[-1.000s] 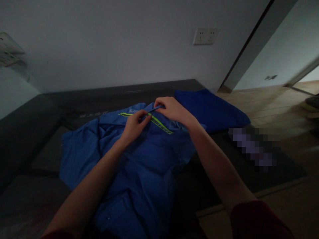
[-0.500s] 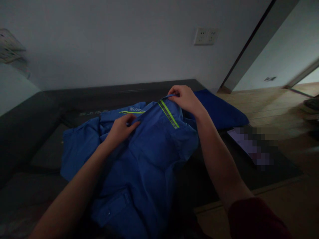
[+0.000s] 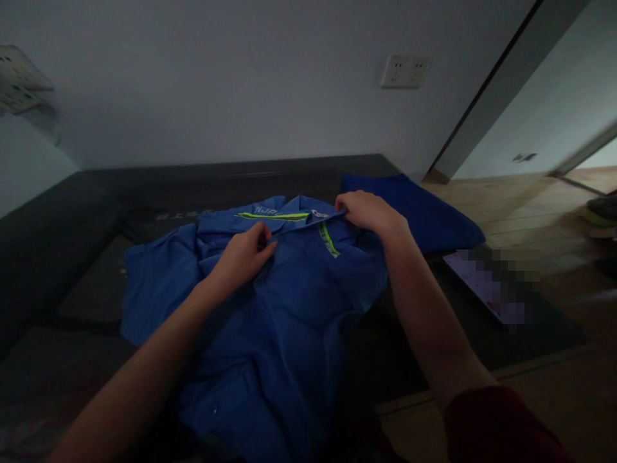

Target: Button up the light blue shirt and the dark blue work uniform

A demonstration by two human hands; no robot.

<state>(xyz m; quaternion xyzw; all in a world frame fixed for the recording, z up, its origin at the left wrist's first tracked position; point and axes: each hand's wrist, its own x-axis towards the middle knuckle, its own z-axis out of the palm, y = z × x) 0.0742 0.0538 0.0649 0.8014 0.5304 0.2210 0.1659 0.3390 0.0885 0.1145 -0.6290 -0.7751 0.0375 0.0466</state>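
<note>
A blue work jacket (image 3: pixel 303 296) with yellow-green reflective strips and white lettering lies crumpled over a dark grey surface. My left hand (image 3: pixel 248 251) pinches the edge of its front panel near the middle. Farther right along that same edge, my right hand (image 3: pixel 369 209) is closed on the cloth. Between the two hands the edge runs nearly straight, with a small white label just behind it. A buttoned part of the jacket hangs towards me at the bottom of the view.
Behind my right hand lies a folded darker blue cloth (image 3: pixel 429 215). A flat, partly blurred-out phone or tablet (image 3: pixel 475 283) rests on the dark surface at right. A wall with a socket (image 3: pixel 405 71) stands behind; wooden floor (image 3: pixel 511 206) shows at far right.
My right hand has lowered and moved slightly right with the jacket's edge, so the lettered strip and white label behind it show more. My left hand has barely moved.
</note>
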